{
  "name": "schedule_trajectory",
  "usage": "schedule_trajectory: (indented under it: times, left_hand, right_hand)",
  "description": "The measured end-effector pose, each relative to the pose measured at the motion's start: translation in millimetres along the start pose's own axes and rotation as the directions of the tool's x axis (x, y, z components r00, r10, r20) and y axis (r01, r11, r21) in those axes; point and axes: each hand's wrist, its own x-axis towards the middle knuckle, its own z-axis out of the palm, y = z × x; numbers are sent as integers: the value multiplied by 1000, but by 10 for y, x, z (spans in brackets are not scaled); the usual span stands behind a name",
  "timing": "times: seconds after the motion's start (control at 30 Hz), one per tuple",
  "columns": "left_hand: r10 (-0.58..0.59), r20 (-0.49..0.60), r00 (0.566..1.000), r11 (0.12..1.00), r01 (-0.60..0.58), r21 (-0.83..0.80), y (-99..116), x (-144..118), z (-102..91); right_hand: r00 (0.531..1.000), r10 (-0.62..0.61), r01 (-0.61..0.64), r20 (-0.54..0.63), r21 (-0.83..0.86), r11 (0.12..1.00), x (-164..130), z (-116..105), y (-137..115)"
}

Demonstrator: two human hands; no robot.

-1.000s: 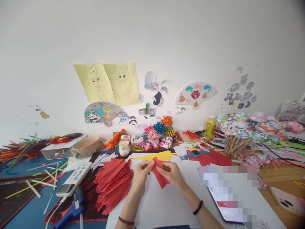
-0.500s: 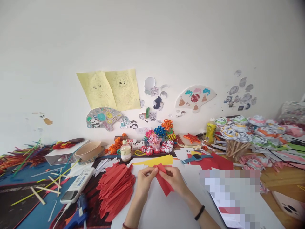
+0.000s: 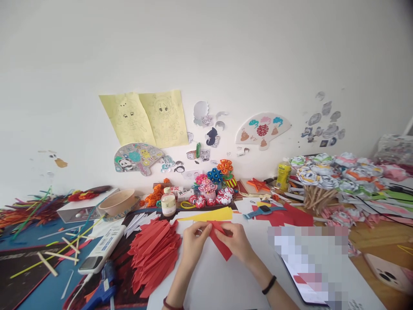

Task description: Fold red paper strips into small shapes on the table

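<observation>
A folded strip of red paper (image 3: 221,246) is held between my two hands, above the white paper sheet (image 3: 206,284). My left hand (image 3: 195,239) pinches its upper left edge between thumb and fingers. Gripping the upper right side is my right hand (image 3: 236,239), its thumb lying on the strip. The strip's lower end hangs free, slanting down to the right. Left of my left hand lies a heap of folded red paper strips (image 3: 155,256). Behind my hands are yellow paper (image 3: 209,214) and red paper sheets (image 3: 274,216).
A phone (image 3: 305,280), partly blurred, lies to the right. A blue glue gun (image 3: 105,286) and a white power strip (image 3: 103,249) are on the left. Beyond stand a small bottle (image 3: 168,203), paper flowers (image 3: 322,176) and a blue watch (image 3: 263,211).
The view has shifted slightly, so the scene sits a little further left and higher. The lower end of the red strip looks narrower and more closed. Both hands still hold it.
</observation>
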Motion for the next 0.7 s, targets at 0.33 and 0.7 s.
schedule_trajectory:
  times: [0.33,0.7]
  left_hand:
    - [-83,139,987,948,121,-295,-19,30,-43]
    - [-101,73,992,952,117,-281,-38,8,-12]
  right_hand:
    - [996,25,-35,87,121,992,-6,-5,8]
    - [998,20,-23,66,45,999,-6,17,45]
